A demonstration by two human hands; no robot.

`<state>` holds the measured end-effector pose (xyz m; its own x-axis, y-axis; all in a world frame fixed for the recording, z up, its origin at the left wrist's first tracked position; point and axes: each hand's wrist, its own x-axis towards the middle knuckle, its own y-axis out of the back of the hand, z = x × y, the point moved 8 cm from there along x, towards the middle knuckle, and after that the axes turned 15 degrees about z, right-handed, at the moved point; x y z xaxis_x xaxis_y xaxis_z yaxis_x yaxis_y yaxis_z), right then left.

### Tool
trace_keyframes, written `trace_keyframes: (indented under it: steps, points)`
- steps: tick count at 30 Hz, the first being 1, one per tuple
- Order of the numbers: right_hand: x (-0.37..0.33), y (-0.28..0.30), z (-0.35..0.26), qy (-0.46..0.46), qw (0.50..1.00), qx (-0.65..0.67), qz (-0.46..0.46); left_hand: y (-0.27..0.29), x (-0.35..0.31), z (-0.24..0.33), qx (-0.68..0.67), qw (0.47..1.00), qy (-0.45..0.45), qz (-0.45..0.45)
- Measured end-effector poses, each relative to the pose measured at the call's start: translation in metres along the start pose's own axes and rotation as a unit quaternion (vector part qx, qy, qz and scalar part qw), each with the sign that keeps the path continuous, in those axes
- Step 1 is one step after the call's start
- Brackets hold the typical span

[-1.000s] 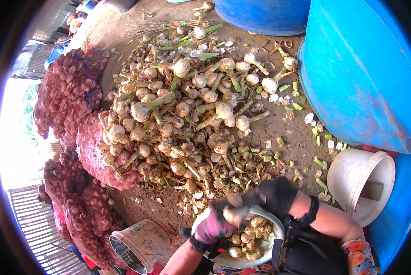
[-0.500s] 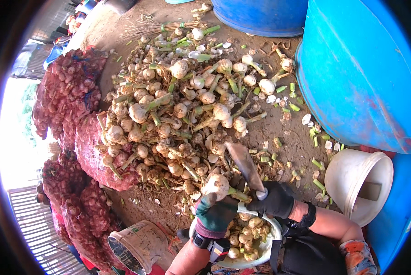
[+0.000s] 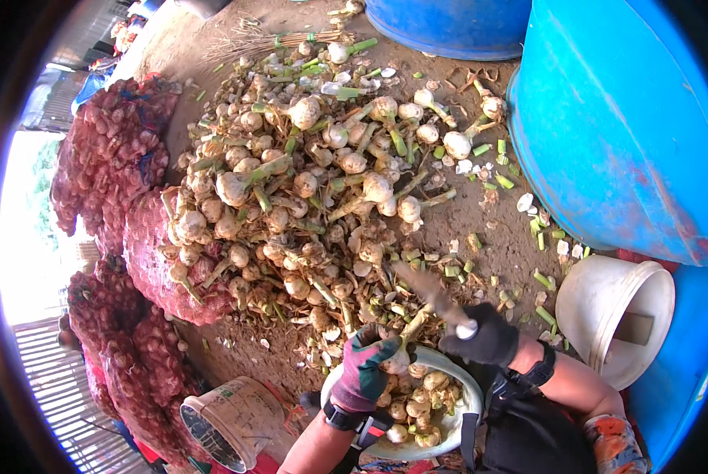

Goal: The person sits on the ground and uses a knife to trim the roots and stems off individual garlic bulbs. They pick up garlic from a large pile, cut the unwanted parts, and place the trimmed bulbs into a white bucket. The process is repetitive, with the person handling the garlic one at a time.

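My left hand (image 3: 366, 367), in a green and maroon glove, is closed around a garlic bulb (image 3: 398, 362) whose stalk slants up to the right. In my black-gloved right hand (image 3: 488, 338) is a knife (image 3: 427, 289), its wide blade pointing up and left across the stalk; whether blade and stalk touch I cannot tell. Below both hands sits a pale basin (image 3: 474, 401) holding several garlic bulbs (image 3: 417, 407) with short stems. Just ahead lies a large heap of garlic (image 3: 291, 205) with long stalks on the dirt floor.
Red mesh sacks of garlic (image 3: 117, 142) line the left side. A dirty white bucket (image 3: 231, 419) leans at lower left, and another white bucket (image 3: 599, 308) lies tipped at right. Large blue tubs (image 3: 615, 134) stand at far right. Cut green stalk pieces (image 3: 544, 280) litter the ground.
My left hand has turned and brought the bulb down and to the right, over the basin's rim. The knife and my right hand have shifted slightly right.
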<state>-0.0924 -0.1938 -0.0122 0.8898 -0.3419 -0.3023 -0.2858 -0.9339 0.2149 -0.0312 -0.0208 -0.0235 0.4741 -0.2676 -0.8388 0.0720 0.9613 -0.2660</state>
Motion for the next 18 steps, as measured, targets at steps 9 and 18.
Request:
trace_keyframes:
  steps: [9, 18]
  points:
    - [-0.008, -0.012, 0.076, -0.157, 0.975, -0.151, -0.052, -0.005, -0.047, -0.008, 0.201, 0.94, 0.072, -0.267]
    - [-0.001, -0.015, 0.06, -0.145, 0.986, -0.076, -0.035, 0.164, 0.097, 0.065, 0.771, 0.496, -0.344, 0.204]
